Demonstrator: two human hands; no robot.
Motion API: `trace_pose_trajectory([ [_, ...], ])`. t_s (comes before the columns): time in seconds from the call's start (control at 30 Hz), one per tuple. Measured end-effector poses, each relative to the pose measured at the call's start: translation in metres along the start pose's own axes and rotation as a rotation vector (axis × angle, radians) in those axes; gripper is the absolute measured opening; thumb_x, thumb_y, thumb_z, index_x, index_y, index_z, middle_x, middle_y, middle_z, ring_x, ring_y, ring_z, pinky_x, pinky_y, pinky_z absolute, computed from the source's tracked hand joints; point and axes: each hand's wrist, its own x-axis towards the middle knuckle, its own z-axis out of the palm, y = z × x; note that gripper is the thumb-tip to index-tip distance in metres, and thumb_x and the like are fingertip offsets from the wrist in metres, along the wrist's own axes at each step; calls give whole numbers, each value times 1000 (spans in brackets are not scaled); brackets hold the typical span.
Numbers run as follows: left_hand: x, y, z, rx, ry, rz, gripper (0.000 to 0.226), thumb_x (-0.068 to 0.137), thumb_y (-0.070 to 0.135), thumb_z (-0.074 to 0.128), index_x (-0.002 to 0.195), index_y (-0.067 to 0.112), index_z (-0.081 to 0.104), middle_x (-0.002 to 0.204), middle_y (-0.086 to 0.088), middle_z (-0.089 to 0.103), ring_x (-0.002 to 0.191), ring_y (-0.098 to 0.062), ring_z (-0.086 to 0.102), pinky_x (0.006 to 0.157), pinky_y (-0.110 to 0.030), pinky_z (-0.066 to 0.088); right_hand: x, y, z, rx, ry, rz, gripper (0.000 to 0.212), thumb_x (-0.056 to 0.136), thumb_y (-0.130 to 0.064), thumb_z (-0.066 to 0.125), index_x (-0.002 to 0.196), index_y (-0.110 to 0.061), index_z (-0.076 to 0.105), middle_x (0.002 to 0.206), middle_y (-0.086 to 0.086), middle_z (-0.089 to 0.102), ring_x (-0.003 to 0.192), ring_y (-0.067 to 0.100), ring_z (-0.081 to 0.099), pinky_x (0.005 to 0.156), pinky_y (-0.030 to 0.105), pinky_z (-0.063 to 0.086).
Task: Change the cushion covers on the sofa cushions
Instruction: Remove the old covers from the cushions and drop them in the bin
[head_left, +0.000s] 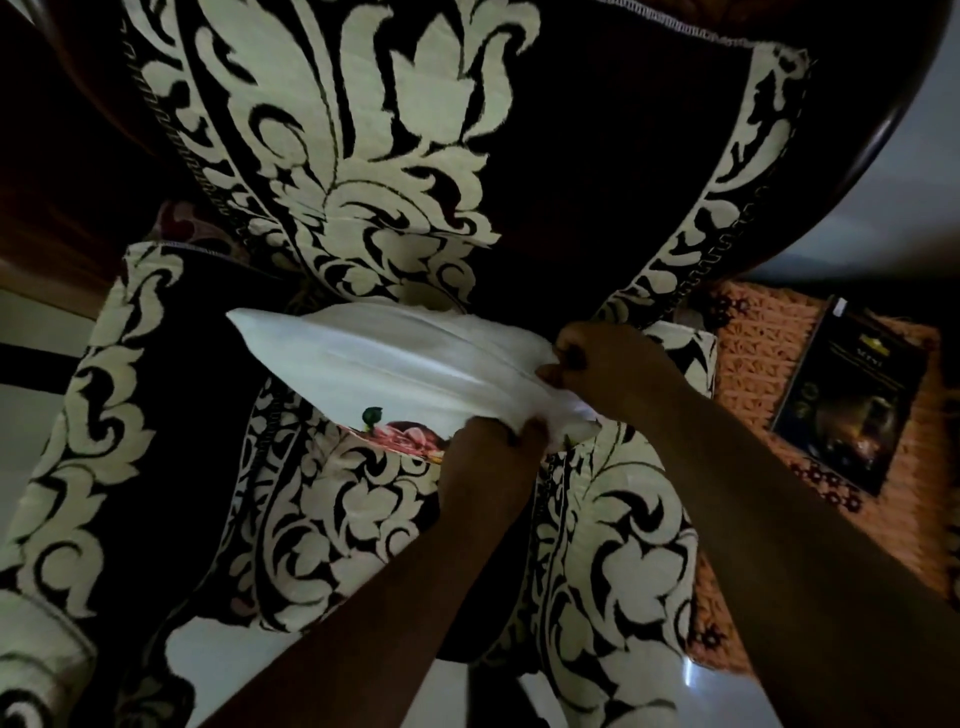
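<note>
The white cushion (410, 364) hangs over the patterned sofa seat (332, 525), a printed cover (410, 436) peeking beneath, with the left hand (498, 447) and right hand (597, 364) each in a clamped grip at its right end, so the swap looks midway, cover not yet settled.

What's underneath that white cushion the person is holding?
Under the white cushion, gripped by the left hand and right hand, a floral-printed fabric peeks out above the black-and-cream sofa. How far that fabric extends is hidden by the cushion.
</note>
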Motion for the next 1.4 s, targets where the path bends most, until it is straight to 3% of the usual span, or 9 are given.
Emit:
trace_pose_trajectory([
  [0.17,-17,-29,-6,304,-5,-1,66,86,78,39,56,20,44,50,8,45,45,-4,44,47,-22,30,26,-4,-10,-117,278,-49,20,96,-41,62,98,-21,62,89,6,68,89,30,65,77,36,50],
  [0.3,-3,-70,-20,458,27,-87,86,75,89,9,64,15,53,66,-3,63,65,-22,64,59,-32,49,32,-5,4,-147,344,-47,18,96,-37,61,97,-19,61,88,11,69,87,34,67,73,38,50],
  [0.43,8,-62,-44,222,9,-17,63,81,83,44,82,24,65,78,6,68,77,-15,64,66,-29,42,18,-22,21,8,525,-123,28,94,-22,54,122,-22,57,114,8,67,106,33,63,92,50,49],
  [0.6,3,-53,-97,-395,200,-39,57,76,80,53,79,26,67,76,-2,72,68,-19,67,61,-40,53,-7,-43,57,-79,413,-167,51,89,-40,43,137,-24,49,139,3,51,138,27,39,115,63,22],
  [0.77,27,-35,-139,-222,250,-50,58,86,79,45,80,28,70,75,3,73,76,-14,71,76,-38,56,-3,-60,43,-192,318,-173,52,75,-52,68,122,-32,54,130,0,46,131,30,36,113,68,19],
  [0.97,47,-38,-136,-50,281,-80,41,96,46,60,70,15,57,65,-2,60,61,-13,59,57,-28,43,24,-92,31,-33,305,-325,57,86,-40,47,140,-22,51,133,9,57,123,33,51,105,49,40],
  [1.13,35,-73,-143,85,273,-31,37,98,41,55,76,11,59,65,-3,61,61,-18,60,57,-32,42,39,-86,48,5,352,-232,46,90,-44,55,133,-29,60,128,7,60,120,32,54,100,43,41],
  [1.3,21,-105,-149,169,188,-123,34,97,46,54,88,14,63,77,2,66,79,-25,66,68,-34,50,48,-84,45,122,281,-163,56,82,-62,47,131,-36,59,132,3,60,123,31,53,102,51,43],
  [1.4,20,-80,-165,-10,341,-51,43,85,63,64,99,24,50,87,14,59,79,-2,60,66,-24,47,40,-97,55,-133,298,-203,60,86,-50,44,146,-42,41,133,11,52,122,38,48,100,53,40],
])
